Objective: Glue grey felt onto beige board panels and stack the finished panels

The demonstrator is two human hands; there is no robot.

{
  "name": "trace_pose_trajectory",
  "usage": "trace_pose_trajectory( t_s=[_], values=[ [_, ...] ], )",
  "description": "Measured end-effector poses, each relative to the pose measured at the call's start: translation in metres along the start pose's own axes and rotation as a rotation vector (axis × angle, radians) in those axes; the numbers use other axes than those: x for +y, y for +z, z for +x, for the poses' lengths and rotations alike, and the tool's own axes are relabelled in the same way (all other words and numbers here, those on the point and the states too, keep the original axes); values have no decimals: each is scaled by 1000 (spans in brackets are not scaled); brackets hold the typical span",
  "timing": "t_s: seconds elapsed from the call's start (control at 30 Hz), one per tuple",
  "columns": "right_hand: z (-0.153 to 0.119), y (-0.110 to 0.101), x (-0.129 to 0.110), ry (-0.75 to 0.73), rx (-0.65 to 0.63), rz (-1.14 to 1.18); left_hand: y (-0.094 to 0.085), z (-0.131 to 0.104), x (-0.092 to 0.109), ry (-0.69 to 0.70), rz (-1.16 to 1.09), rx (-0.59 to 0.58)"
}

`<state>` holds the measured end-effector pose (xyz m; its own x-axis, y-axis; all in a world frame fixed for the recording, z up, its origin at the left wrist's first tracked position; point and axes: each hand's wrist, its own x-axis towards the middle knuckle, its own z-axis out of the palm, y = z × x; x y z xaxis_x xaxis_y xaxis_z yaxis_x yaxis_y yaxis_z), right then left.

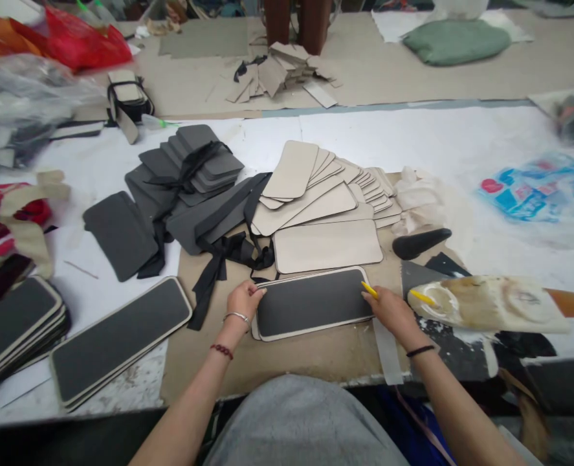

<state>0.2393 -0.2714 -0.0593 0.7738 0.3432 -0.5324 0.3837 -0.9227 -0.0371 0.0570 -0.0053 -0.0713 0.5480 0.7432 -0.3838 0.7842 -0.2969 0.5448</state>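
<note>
A dark grey rounded panel with a pale border (316, 303) lies in front of me on brown board, with another pale edge showing beneath it. At its upper left corner, my left hand (244, 304) pinches the edge between thumb and fingers. My right hand (387, 309) is closed around a yellow stick (369, 290) at the panel's right end, its fingers close to the border. Just behind the panel lies a plain beige piece (328, 246), below a fanned pile of beige pieces (291, 169).
Dark grey pieces (121, 236) tied with black strips lie behind left. Bordered panels (121, 340) are stacked at left. A glue-smeared container (500, 303), a yellow-tipped tool and a black handle-like object (421, 244) sit at right. Scraps (277, 74) lie at the back.
</note>
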Motion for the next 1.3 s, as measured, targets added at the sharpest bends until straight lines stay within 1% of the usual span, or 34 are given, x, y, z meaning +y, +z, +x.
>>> trace_pose_trajectory(
  t_s=[0.1,0.2,0.27,0.33,0.37,0.4,0.5,0.53,0.6,0.73,0.93,1.1,1.3],
  values=[
    [4,1,3,-35,-4,-12,1,4,-7,12,-26,-1],
    [6,2,4,-57,-1,-9,-5,3,-16,37,-47,7],
    [6,3,5,-58,0,-12,-10,-3,-22,69,-41,33],
    [7,4,6,-56,-2,-19,-14,-15,-28,123,-26,72],
    [7,4,6,-58,-5,-19,-15,-21,-32,188,-3,93],
    [8,4,6,-60,-9,-16,-14,-29,-35,283,34,110],
    [10,5,7,-71,-18,-15,-5,-47,-47,648,220,109],
    [10,5,8,-72,-19,-19,0,-50,-51,741,287,93],
    [11,4,8,-75,-19,-28,7,-55,-57,830,385,54],
    [8,0,5,-113,-10,-31,15,-54,-64,868,474,21],
    [-5,-9,-4,-59,40,-110,18,-50,-70,911,515,65],
    [-6,-7,-4,-53,69,-42,20,-45,-75,953,493,93],
    [-5,-8,-2,-52,85,-2,21,-44,-76,1009,499,112]
  ],
)
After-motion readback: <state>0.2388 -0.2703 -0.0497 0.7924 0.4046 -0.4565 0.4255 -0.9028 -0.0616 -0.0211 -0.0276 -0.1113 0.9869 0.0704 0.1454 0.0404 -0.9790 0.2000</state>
